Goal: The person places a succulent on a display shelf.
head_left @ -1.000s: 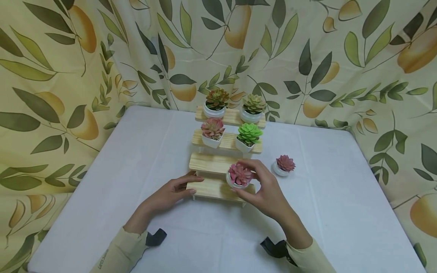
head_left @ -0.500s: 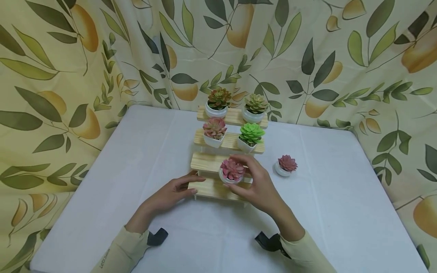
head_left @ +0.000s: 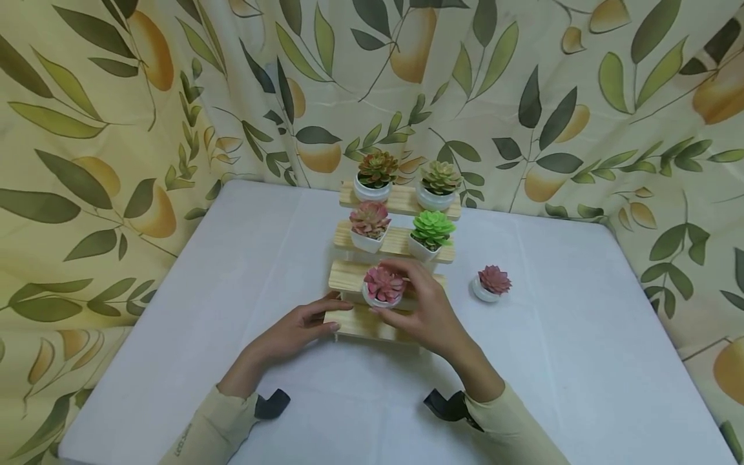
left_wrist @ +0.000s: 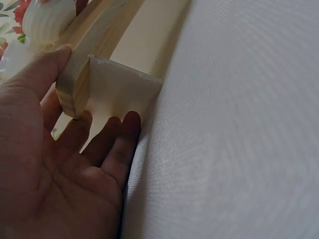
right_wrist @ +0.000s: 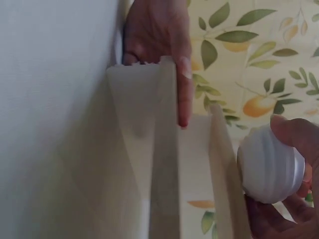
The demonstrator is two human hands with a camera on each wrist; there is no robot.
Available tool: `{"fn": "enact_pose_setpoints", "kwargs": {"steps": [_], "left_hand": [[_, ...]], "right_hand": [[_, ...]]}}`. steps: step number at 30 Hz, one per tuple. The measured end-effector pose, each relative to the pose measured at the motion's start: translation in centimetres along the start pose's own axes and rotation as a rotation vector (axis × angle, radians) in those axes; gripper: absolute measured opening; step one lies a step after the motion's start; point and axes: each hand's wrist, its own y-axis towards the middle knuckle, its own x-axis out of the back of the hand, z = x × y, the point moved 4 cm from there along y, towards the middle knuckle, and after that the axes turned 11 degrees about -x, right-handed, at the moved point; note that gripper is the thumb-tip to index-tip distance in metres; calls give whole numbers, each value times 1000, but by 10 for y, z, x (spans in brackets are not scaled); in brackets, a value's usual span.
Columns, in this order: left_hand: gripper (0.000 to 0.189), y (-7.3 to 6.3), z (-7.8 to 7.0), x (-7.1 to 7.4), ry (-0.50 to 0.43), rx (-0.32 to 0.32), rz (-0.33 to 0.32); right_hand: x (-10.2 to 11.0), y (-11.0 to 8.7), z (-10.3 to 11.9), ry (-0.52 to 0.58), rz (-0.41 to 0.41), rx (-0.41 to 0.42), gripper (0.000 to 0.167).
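My right hand (head_left: 427, 310) pinches a pink potted succulent (head_left: 384, 284) by its round white pot, thumb in front and fingers behind. In the right wrist view the ribbed white pot (right_wrist: 269, 164) is right at a board of the tiered wooden stand (right_wrist: 166, 149); whether it rests there I cannot tell. My left hand (head_left: 299, 329) holds the left end of the stand's lowest board (head_left: 372, 325). Up close in the left wrist view, the thumb lies on the board's end (left_wrist: 75, 87), with fingers curled beside the white support (left_wrist: 122, 87).
On the top tier stand a reddish-green succulent (head_left: 378, 174) and a pale green one (head_left: 438, 184). The tier below bears a dusty pink succulent (head_left: 369, 223) and a bright green one (head_left: 431, 234). Another pink potted succulent (head_left: 492, 283) sits tilted on the white tablecloth (head_left: 558, 336), right of the stand.
My right hand has carried the pink succulent leftward and slightly away from me, to the left part of the third tier down. The left hand keeps its hold on the stand.
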Motion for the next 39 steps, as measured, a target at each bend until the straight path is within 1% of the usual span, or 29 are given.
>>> {"fn": "enact_pose_setpoints", "kwargs": {"steps": [5, 9, 21, 31, 39], "left_hand": [[37, 2, 0, 0, 4, 0, -1], [38, 2, 0, 0, 7, -15, 1], [39, 1, 0, -1, -3, -5, -2], [39, 1, 0, -1, -8, -23, 3], [38, 0, 1, 0, -7, -4, -4]], "right_hand": [[-4, 4, -3, -18, -8, 4, 74], [-6, 7, -3, -19, -13, 2, 75], [-15, 18, 1, -4, 23, 27, 74], [-19, 20, 3, 6, 27, 16, 73], [-21, 21, 2, 27, 46, -23, 75]]}}
